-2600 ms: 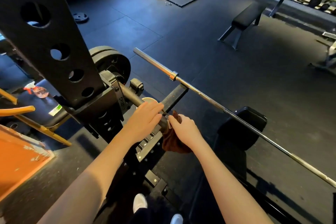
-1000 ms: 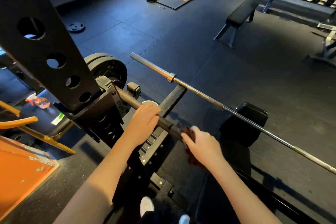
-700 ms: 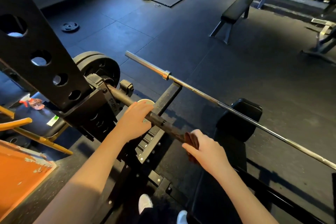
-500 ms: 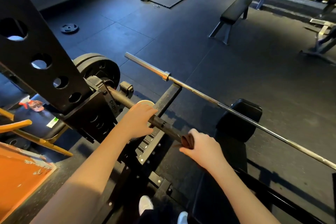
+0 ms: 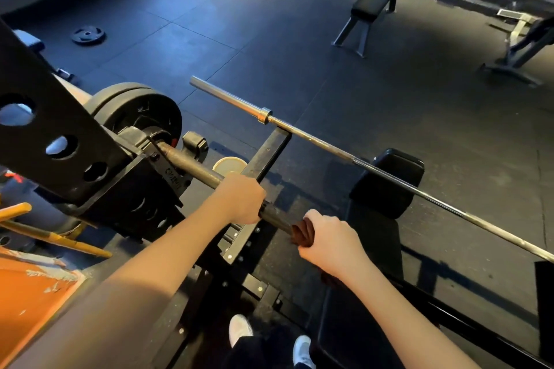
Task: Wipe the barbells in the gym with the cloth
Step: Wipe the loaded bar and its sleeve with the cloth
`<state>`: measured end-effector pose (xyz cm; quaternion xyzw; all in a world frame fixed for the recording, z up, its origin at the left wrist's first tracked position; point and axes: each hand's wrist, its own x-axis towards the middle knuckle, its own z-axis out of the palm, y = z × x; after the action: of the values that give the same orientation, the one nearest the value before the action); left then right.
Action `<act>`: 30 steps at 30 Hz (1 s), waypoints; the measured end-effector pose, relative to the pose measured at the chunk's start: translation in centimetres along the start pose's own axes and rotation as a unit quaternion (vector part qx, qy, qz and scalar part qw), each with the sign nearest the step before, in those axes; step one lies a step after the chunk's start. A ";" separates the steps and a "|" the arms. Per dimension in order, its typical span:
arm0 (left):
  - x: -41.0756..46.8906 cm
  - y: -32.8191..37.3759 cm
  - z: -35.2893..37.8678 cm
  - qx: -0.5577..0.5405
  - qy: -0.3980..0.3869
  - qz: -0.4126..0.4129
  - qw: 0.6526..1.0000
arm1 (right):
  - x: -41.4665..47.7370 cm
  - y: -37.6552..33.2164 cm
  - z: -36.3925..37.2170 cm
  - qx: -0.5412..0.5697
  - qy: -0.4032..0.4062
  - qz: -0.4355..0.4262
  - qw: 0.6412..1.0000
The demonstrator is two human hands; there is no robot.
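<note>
The dark barbell [image 5: 192, 165] sits in the rack [image 5: 60, 129], its long axis running from the plates [image 5: 138, 111] at upper left down toward lower right. Past the brown cloth [image 5: 302, 235] it's hidden, since the right hand [image 5: 329, 241] squeezes the cloth round it. The left hand [image 5: 239, 202] is clamped on the shaft just beside. The silver barbell [image 5: 314, 139] behind is cut off at the right edge.

Left hand [image 5: 239, 202] on barbell [image 5: 192, 163]; cloth [image 5: 302, 235] just right; second barbell [image 5: 314, 136] behind.
</note>
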<state>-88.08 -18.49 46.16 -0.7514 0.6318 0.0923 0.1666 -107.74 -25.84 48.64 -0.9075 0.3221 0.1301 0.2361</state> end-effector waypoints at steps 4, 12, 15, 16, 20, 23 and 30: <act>-0.3 0.4 1.2 0.022 0.077 -0.017 0.997 | 1.9 -2.7 0.5 0.025 0.020 -0.023 0.999; -0.4 1.0 4.2 -0.057 0.287 -0.040 0.955 | -2.9 2.6 0.1 0.032 -0.010 0.070 0.997; -0.3 0.8 4.3 -0.057 0.289 -0.034 0.955 | -1.6 1.8 -0.3 0.013 -0.014 0.059 0.998; -0.2 0.7 4.4 -0.058 0.280 -0.034 0.958 | -0.8 1.0 -0.3 0.023 -0.016 0.047 0.998; -0.2 0.7 3.3 -0.037 0.200 -0.014 0.979 | 1.0 -1.3 0.3 0.046 0.004 0.025 0.999; 0.0 -0.5 1.0 -0.063 0.046 0.023 0.997 | -0.7 -0.3 0.7 0.049 0.033 0.029 0.998; 1.5 -1.3 -0.7 -0.039 -0.116 0.013 0.992 | -2.8 3.1 0.2 0.000 -0.003 0.060 0.998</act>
<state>-86.62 -19.90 46.44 -0.7333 0.6140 0.2054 0.2078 -111.90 -26.41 48.50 -0.8861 0.3751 0.1471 0.2291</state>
